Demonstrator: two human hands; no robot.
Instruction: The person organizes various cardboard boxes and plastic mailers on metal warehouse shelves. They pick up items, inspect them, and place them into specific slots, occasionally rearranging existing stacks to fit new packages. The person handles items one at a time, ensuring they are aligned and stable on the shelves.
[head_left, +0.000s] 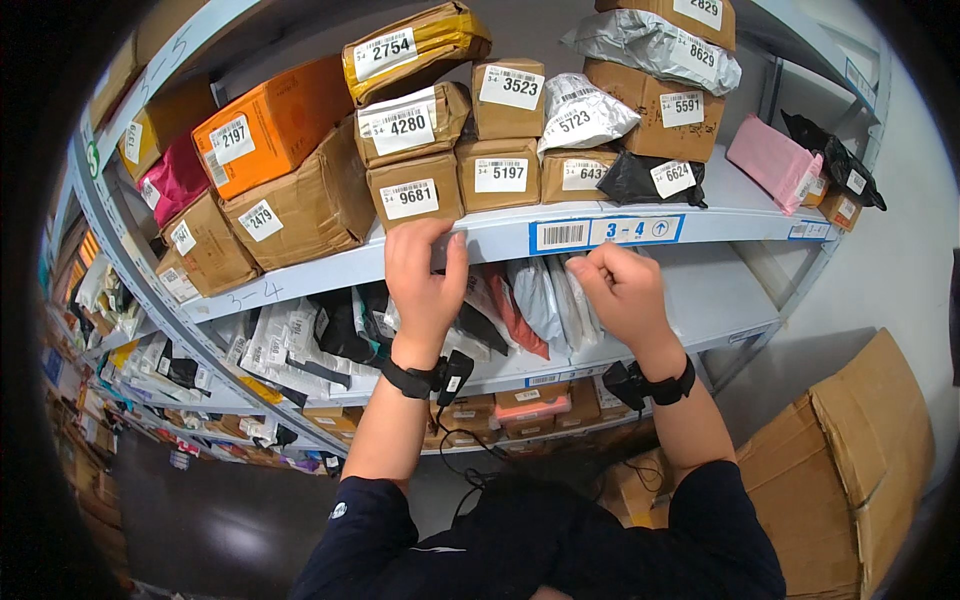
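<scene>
My left hand (427, 274) is at the front edge of a metal shelf (495, 232), just below a labelled cardboard box (414, 193); its thumb and fingers are apart and nothing shows between them. Curled below the shelf's blue-and-white tag (606, 234) is my right hand (621, 285), with no object visible in it. Above stand more cardboard boxes, an orange box (277, 124), a silver mailer bag (585, 112) and a black plastic parcel (652, 178). Behind and between my hands, on the level below, upright mailer bags (536, 292) lean together. Both wrists wear black straps with small devices.
A pink parcel (772, 161) and a black bag (836, 161) lie at the shelf's right end. A large cardboard carton (832, 465) stands at lower right. More boxes (529, 409) fill the lowest level. Black cables hang between my forearms. A metal upright (172, 300) rises at left.
</scene>
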